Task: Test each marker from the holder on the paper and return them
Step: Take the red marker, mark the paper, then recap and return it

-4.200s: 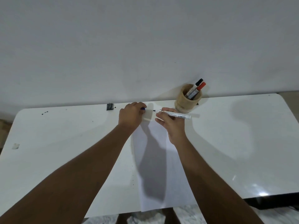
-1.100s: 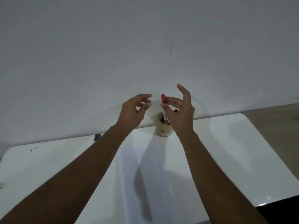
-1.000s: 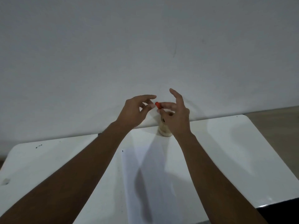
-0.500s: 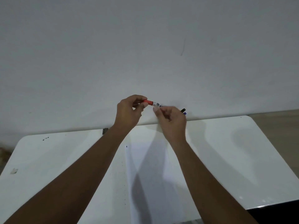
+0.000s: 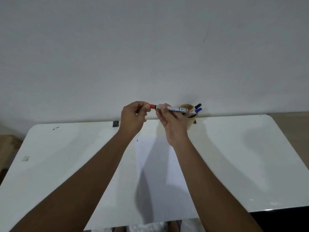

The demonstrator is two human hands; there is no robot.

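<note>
Since half second ago: red-capped white permanent marker (image 5: 172,109) now level, more barrel showing; round wooden holder (image 5: 192,120) visible behind right hand (image 5: 173,124), which grips barrel. Left hand (image 5: 133,118) pinches red cap. White paper sheet (image 5: 158,173) below on white table (image 5: 242,156); sides open

I hold the red-capped marker (image 5: 172,110) level above the white paper (image 5: 160,178); the far wooden holder (image 5: 192,120) contains two capped markers (image 5: 198,108).
</note>
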